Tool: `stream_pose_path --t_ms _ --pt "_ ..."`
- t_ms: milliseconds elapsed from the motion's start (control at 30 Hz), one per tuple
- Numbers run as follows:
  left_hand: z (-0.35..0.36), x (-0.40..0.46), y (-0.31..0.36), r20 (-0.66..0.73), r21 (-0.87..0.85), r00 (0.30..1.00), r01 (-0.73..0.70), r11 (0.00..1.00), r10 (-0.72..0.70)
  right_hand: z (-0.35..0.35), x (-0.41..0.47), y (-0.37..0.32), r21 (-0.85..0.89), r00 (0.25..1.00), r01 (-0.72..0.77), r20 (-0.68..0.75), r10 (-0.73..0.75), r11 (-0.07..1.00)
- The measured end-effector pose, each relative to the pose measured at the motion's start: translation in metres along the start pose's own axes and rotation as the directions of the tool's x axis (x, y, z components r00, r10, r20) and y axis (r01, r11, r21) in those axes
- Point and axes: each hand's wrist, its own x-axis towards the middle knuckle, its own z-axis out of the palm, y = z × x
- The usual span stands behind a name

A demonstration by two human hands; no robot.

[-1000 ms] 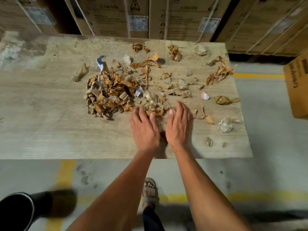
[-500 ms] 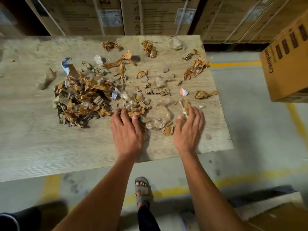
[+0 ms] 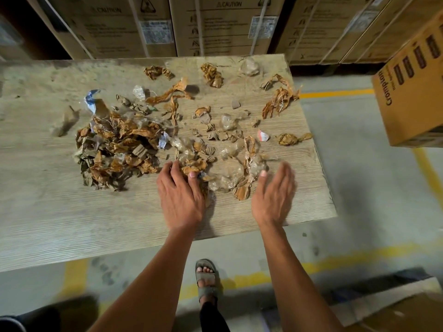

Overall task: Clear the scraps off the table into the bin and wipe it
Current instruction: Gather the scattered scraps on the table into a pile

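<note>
A wooden table (image 3: 72, 224) carries brown tape, cardboard and clear plastic scraps. A big heap of scraps (image 3: 115, 149) lies left of centre, and several loose scraps (image 3: 280, 99) are spread toward the far right corner. My left hand (image 3: 179, 195) lies palm down, its fingertips curled over a small clump of brown scraps (image 3: 191, 165). My right hand (image 3: 273, 197) stands on its edge with straight fingers, just right of a cluster of clear plastic and cardboard bits (image 3: 230, 176).
Stacked cardboard cartons (image 3: 215, 27) line the wall behind the table. A brown carton (image 3: 412, 92) sits at the right. A dark bin rim (image 3: 9, 323) shows at the bottom left, and my sandalled foot (image 3: 206, 274) is on the floor with yellow lines.
My hands have moved apart. The right hand swung out to the right and turned onto its edge. Scraps near the table's right front have been drawn in between my hands.
</note>
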Motion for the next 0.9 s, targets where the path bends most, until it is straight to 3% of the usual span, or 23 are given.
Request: stream_pose_path --t_ms 100,233,367,500,567,700,900 --pt "0.000 0.000 -0.001 -0.003 0.012 1.000 -0.009 1.000 0.009 -0.004 0.007 -0.026 0.164 0.989 0.148 -0.026 -0.146 0.975" --pt "0.000 0.000 -0.002 -0.004 0.015 1.000 -0.014 1.000 0.014 -0.009 0.051 -0.022 0.107 0.981 0.076 -0.184 -0.055 0.991" --pt "-0.001 -0.001 -0.001 -0.017 0.017 1.000 -0.014 1.000 0.014 -0.004 0.098 0.000 0.028 1.000 -0.017 0.007 0.017 0.999" --pt "-0.001 0.000 0.000 -0.023 0.007 1.000 -0.017 1.000 0.017 0.002 0.091 -0.014 0.091 0.968 0.207 0.127 -0.217 0.974" --pt "0.000 0.000 -0.001 -0.020 -0.003 1.000 -0.011 1.000 0.011 0.006 0.073 -0.021 0.128 0.939 0.303 0.126 -0.319 0.944" --pt "0.000 0.000 -0.001 0.011 0.013 0.999 0.031 0.999 -0.031 0.014 0.038 -0.027 0.202 0.941 0.318 0.054 -0.335 0.926" --pt "0.002 0.010 -0.002 0.012 0.126 0.998 -0.068 0.990 0.067 0.020 0.017 -0.032 0.122 0.913 0.401 0.021 -0.407 0.908"
